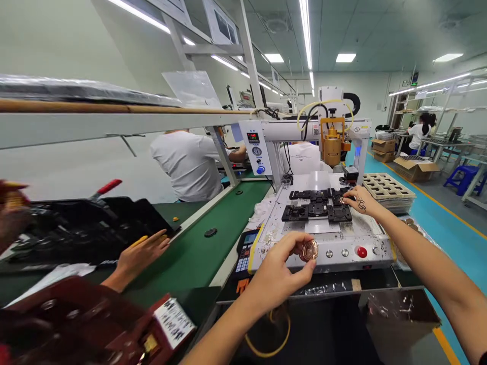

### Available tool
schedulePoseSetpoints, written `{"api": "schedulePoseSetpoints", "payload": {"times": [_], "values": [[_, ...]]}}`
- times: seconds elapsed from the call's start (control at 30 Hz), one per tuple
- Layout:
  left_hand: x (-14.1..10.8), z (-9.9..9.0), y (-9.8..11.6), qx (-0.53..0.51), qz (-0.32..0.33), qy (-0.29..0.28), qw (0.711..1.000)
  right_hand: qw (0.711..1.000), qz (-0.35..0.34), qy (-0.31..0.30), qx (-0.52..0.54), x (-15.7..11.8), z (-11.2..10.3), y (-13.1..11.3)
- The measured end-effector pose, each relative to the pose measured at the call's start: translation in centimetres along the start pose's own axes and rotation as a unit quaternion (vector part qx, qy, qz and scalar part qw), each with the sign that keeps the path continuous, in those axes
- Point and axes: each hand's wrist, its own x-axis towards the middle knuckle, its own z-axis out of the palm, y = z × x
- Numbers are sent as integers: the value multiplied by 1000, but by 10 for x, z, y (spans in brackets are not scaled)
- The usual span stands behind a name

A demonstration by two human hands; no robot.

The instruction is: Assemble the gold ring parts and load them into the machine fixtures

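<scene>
My left hand (283, 268) pinches a round copper-coloured part (308, 250) between thumb and fingers, in front of the machine's control panel. Farther forward, my right hand (361, 201) reaches to the right end of the black fixtures (317, 205) on the white machine bed (272, 228). Its fingertips are closed on something small and shiny that I cannot make out. Above the fixtures hangs a gold-coloured machine head (332, 147).
A green conveyor (198, 253) with small dark round parts runs at the left. Beyond it, another person's hands (133, 258) are beside black trays (106, 223). Stacked cream trays (388, 187) stand right of the machine. A keypad (246, 253) lies at its left front.
</scene>
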Motion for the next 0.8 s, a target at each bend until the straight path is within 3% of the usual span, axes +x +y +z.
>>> {"api": "schedulePoseSetpoints", "payload": {"times": [0.13,0.27,0.37,0.47,0.53,0.67,0.8], "values": [[-25,26,-27,12,-21,-15,1000,991,29,131,-21,-87,-17,-14],[-53,70,-71,2,-55,-102,993,976,57,205,-52,-183,-22,-22],[-65,106,-104,28,-46,-144,988,969,75,225,-71,-219,-9,-23],[-80,128,-124,52,-23,-150,987,961,92,255,-58,-238,8,-33],[-94,133,-129,51,-4,-151,987,975,90,205,-7,-250,21,-48],[-112,132,-122,47,19,-149,988,995,12,-5,95,-262,59,-81],[-97,126,-117,40,7,-138,990,993,-22,-79,88,-247,102,-91]]}}
